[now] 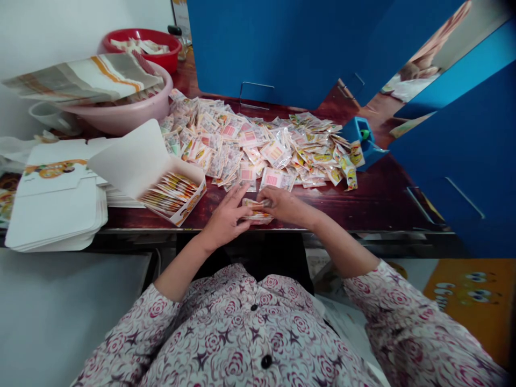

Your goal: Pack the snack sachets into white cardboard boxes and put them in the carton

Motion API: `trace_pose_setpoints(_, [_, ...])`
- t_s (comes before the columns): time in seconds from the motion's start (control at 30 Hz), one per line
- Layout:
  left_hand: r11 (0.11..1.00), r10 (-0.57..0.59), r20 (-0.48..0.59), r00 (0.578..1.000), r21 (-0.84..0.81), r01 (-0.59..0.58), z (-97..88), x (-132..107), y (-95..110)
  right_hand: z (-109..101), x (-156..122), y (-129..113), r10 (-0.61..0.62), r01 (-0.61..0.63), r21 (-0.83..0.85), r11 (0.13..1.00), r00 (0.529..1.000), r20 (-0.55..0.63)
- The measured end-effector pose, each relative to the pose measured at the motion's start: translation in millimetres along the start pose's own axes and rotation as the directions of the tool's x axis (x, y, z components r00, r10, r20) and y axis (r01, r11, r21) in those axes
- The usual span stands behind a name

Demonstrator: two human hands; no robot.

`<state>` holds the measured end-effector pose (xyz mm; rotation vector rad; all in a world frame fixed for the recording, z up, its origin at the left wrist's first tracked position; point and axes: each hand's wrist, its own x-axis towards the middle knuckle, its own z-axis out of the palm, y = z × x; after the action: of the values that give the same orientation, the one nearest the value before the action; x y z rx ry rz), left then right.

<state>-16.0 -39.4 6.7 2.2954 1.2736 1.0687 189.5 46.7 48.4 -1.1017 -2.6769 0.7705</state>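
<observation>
Maroon wooden counter point(363, 188), head view: one heap of printed plastic sachets point(250, 145) spreads across the middle, too many to count. One small bundle of sachets point(255, 210) lies at the near edge, under the right hand point(285, 207), which pinches it with fingers curled over the top. The left hand point(226, 215) is narrowly spread, its fingertips at the bundle's other end; whether it grips cannot be told. Sachets judged light, soft and slippery, best taken by their flat sealed edges. One open white carton point(129, 156) holds a row of sachets on edge. One stack of flat printed cartons point(52, 215) lies beside it. Also listed: one pink basin point(141, 115) under one striped cloth point(80, 80), one red basin point(141, 45), one blue holder point(357, 131).
</observation>
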Motion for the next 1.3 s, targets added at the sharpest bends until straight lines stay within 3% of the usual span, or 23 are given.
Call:
trace_pose_setpoints(0.07, [0.998,-0.01,0.017,1.0,-0.059,0.011,1.3,-0.9,-1.9,-8.2,-2.7,4.6,-0.042,0.027,0.143,0.989,0.994,0.1])
trace_pose_setpoints(0.13, [0.995,-0.02,0.019,1.0,-0.102,0.022,2.6,-1.4,-2.8,-17.2,1.1,14.5,-0.039,0.026,0.165,0.986,0.996,0.08])
trace_pose_setpoints(0.23, [0.991,-0.031,-0.007,0.999,-0.129,0.03,3.7,-0.9,-1.8,-26.7,16.1,33.0,-0.077,0.067,-0.108,0.992,0.993,-0.092])
trace_pose_setpoints(0.27, [0.99,-0.041,-0.008,0.999,-0.137,0.039,3.7,-0.4,-1.1,-28.3,21.5,37.8,-0.111,0.087,-0.232,0.969,0.989,-0.095])
trace_pose_setpoints(0.4, [0.978,-0.124,0.028,0.992,-0.163,0.127,2.5,3.0,0.6,-30.8,35.3,42.4,-0.165,0.179,-0.581,0.794,0.983,0.077])
trace_pose_setpoints(0.53, [0.966,-0.217,0.068,0.974,-0.132,0.224,1.2,8.4,0.8,-34.3,41.0,33.7,-0.139,0.197,-0.719,0.667,0.98,0.139])
trace_pose_setpoints(0.67, [0.971,-0.208,0.097,0.973,-0.098,0.217,0.3,12.2,1.7,-40.6,45.6,30.9,-0.12,0.184,-0.749,0.637,0.983,0.139])
trace_pose_setpoints(0.77, [0.97,-0.205,0.1,0.974,-0.114,0.215,0.0,11.6,2.9,-45.1,43.3,31.9,-0.145,0.178,-0.682,0.71,0.984,0.106])
trace_pose_setpoints(0.83, [0.963,-0.222,0.102,0.97,-0.135,0.235,0.2,10.0,3.3,-44.9,37.6,30.6,-0.087,0.084,-0.569,0.818,0.996,0.023])
trace_pose_setpoints(0.9, [0.961,-0.228,0.1,0.969,-0.134,0.24,0.6,8.0,3.2,-39.8,29.0,26.6,0.02,-0.042,-0.373,0.927,0.998,-0.064])
trace_pose_setpoints(0.97, [0.97,-0.2,0.087,0.976,-0.124,0.21,1.3,6.2,2.4,-30.0,18.9,19.9,0.085,-0.094,-0.122,0.988,0.993,-0.08])
trace_pose_setpoints(1.03, [0.983,-0.153,0.03,0.988,-0.099,0.155,2.3,5.0,1.1,-18.1,8.4,11.7,0.063,-0.059,0.121,0.991,0.998,-0.024])
trace_pose_setpoints(1.13, [0.995,-0.08,-0.044,0.996,-0.058,0.077,3.7,4.6,-0.6,-4.5,-5.0,2.6,0.023,-0.037,0.385,0.922,0.999,0.042])
trace_pose_setpoints(1.23, [0.989,-0.066,0.034,0.997,-0.129,0.07,3.9,4.8,0.3,-1.4,-10.6,7.5,0.076,-0.06,0.402,0.914,0.997,-0.025])
trace_pose_setpoints(1.3, [0.978,-0.096,0.082,0.992,-0.176,0.109,3.2,4.6,2.5,-3.4,-8.7,19.1,0.169,-0.133,0.207,0.969,0.971,-0.169])
